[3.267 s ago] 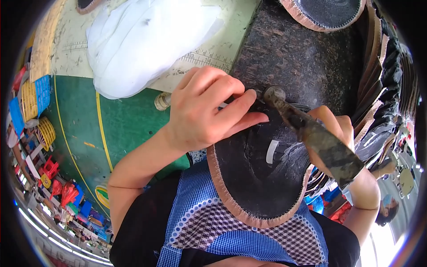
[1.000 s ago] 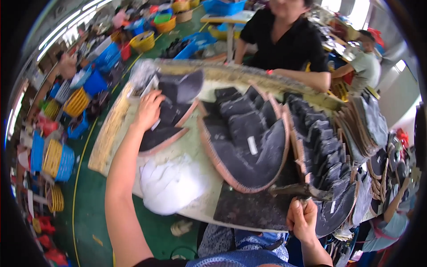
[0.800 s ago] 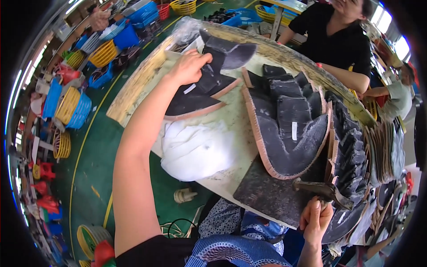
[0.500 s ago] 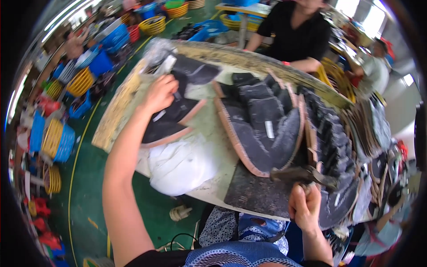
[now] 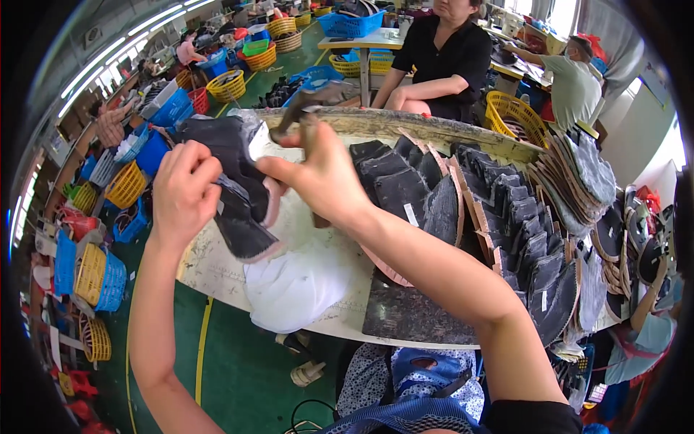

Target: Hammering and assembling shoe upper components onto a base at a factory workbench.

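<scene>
My left hand (image 5: 184, 192) is closed on a black shoe upper (image 5: 228, 155) with a pinkish lined edge, lifted above the left end of the table. Across from it, my right hand (image 5: 329, 173) grips a hammer (image 5: 311, 105), its metal head up by the far edge and its handle end below my palm. The thumb of that hand reaches to the upper's edge; whether it also pinches it I cannot tell. Right of my hands lies a heap of black uppers (image 5: 405, 177) with pinkish edges, partly hidden by my right forearm.
A white cloth bundle (image 5: 293, 289) and a dark board (image 5: 412, 318) lie along the near side of the pale table (image 5: 217, 264). More uppers (image 5: 531, 231) are stacked in a row to the right. Beyond the far edge a person (image 5: 441, 65) in black sits. Baskets (image 5: 126, 184) line the left floor.
My right hand has swung from the near right to the far left with the hammer. My left hand has raised a black upper off the table.
</scene>
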A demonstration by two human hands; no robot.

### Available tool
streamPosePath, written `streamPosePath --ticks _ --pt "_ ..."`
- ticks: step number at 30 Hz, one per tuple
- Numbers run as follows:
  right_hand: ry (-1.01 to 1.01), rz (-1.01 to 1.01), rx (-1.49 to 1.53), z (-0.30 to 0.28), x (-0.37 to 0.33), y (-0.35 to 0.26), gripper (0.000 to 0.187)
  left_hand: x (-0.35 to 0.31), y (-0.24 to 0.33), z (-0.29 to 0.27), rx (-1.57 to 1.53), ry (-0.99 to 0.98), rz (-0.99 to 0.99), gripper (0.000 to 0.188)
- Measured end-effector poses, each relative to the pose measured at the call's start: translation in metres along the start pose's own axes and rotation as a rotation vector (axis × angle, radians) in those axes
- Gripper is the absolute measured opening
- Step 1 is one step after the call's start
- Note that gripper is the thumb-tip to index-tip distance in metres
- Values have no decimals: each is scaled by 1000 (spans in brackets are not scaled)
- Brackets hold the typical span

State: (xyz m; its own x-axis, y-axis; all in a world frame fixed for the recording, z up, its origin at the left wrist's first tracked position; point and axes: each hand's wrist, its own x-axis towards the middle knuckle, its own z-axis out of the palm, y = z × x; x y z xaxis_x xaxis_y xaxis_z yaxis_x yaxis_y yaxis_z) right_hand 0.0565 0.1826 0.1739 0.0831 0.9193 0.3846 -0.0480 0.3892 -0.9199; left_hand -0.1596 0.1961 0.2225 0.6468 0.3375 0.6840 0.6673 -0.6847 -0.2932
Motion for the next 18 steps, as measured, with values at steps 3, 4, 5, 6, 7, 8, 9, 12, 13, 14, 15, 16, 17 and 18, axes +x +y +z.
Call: streamPosePath --ticks 3,4,5,6,7,8,9,12,13,14,15,16,17,18 --pt "-150 220 222 32 7 -8 54 -7 18 -15 72 -49 58 22" --pt "-169 256 278 40 0 -9 46 -14 19 -19 79 -56 50 22" --pt "-186 294 334 47 -6 -8 40 -22 20 -21 99 -67 82 21" --pt "-203 310 331 54 -9 -2 37 -30 21 -23 118 -78 114 20" --pt "-203 313 333 60 -8 5 37 -36 22 -25 116 -82 113 20" --pt "-135 314 257 66 -4 18 40 -42 24 -26 101 -30 155 19" --pt "-70 317 183 68 0 31 43 -49 24 -28 87 19 196 17" --pt "9 438 34 61 13 63 47 -80 24 -60 -76 -39 171 16" --pt "40 445 -12 49 19 71 44 -91 25 -68 -139 -46 157 17" --pt "85 423 -89 32 32 104 38 -96 28 -75 -173 -15 115 21" --pt "134 423 -226 26 37 124 33 -105 29 -91 -176 0 93 21" --pt "170 390 -245 17 46 158 32 -113 34 -103 -173 56 27 18" --pt "176 406 -316 20 41 153 30 -129 39 -120 -163 102 -47 16" --pt "225 431 -257 16 42 163 31 -140 44 -130 -192 169 -129 15"
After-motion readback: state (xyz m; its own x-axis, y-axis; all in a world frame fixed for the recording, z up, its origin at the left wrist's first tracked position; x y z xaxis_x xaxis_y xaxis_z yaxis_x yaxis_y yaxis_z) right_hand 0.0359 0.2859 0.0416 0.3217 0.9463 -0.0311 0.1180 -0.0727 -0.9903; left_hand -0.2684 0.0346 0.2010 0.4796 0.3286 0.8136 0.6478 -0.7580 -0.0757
